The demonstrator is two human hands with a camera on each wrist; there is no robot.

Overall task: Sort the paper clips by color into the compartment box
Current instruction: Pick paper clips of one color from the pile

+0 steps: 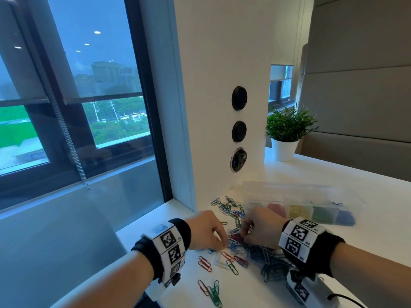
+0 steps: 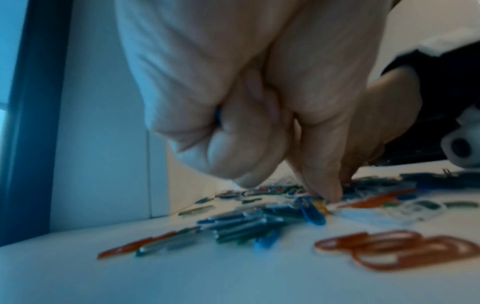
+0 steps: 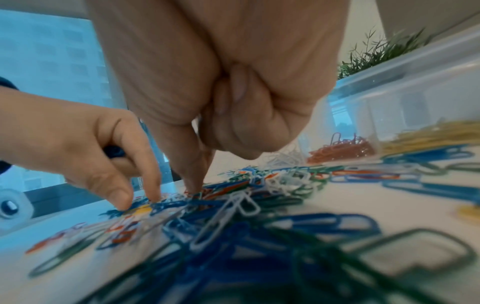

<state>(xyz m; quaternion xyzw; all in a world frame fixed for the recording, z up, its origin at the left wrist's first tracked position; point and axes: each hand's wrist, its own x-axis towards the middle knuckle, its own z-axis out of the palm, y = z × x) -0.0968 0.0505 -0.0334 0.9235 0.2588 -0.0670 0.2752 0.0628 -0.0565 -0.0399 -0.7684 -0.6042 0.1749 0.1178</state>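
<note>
A mixed pile of coloured paper clips [image 1: 235,237] lies on the white table [image 1: 355,245] between my hands. My left hand [image 1: 223,246] keeps blue clips [image 2: 217,117] tucked in its curled fingers. Its thumb and forefinger tips come down beside a yellow clip [image 3: 141,210] at the pile's left edge. My right hand [image 1: 243,233] has its fingers curled, and its thumb and forefinger pinch into the pile [image 3: 233,205] among red and green clips. The clear compartment box [image 1: 278,202] stands just right of the pile, with red, yellow, green and blue clips in separate cells.
A white column [image 1: 222,85] with round black sockets [image 1: 239,98] rises behind the pile. A potted plant [image 1: 287,130] stands at the back right. Loose red clips [image 1: 204,263] and green clips [image 1: 214,292] lie near the table's front-left edge. The window is at the left.
</note>
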